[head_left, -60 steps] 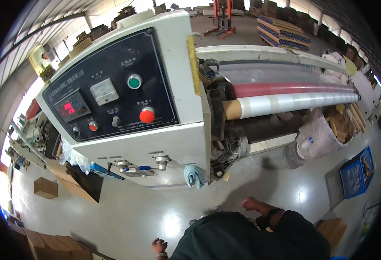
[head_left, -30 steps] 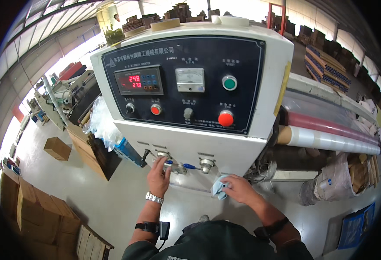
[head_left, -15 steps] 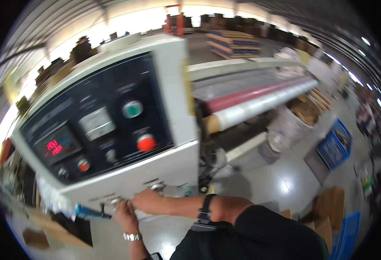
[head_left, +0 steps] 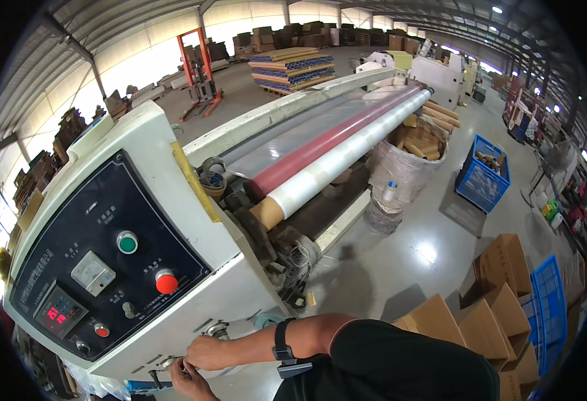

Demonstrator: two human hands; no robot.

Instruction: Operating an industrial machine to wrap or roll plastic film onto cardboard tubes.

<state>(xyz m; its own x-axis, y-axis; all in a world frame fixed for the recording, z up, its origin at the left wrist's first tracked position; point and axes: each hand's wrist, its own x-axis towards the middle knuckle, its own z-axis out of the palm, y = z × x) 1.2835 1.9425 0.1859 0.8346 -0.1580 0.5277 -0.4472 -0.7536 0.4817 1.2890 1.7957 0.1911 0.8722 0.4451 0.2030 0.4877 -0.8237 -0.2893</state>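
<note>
Handling of a knob (head_left: 168, 362) is seemingly being done at seven o'clock by left hand (head_left: 190, 383) and right hand (head_left: 207, 353) — fingers (head_left: 179, 372) curled, hold untellable — precision being needed next.

Left hand (head_left: 190, 383) cut off by lower edge, its hold hidden.

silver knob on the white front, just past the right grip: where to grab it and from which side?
I'd take the silver knob by its round outer edge, fingertips spread around it, from the front and slightly above. It sticks out from the white front, and the right grip crowds its lower side.
</note>
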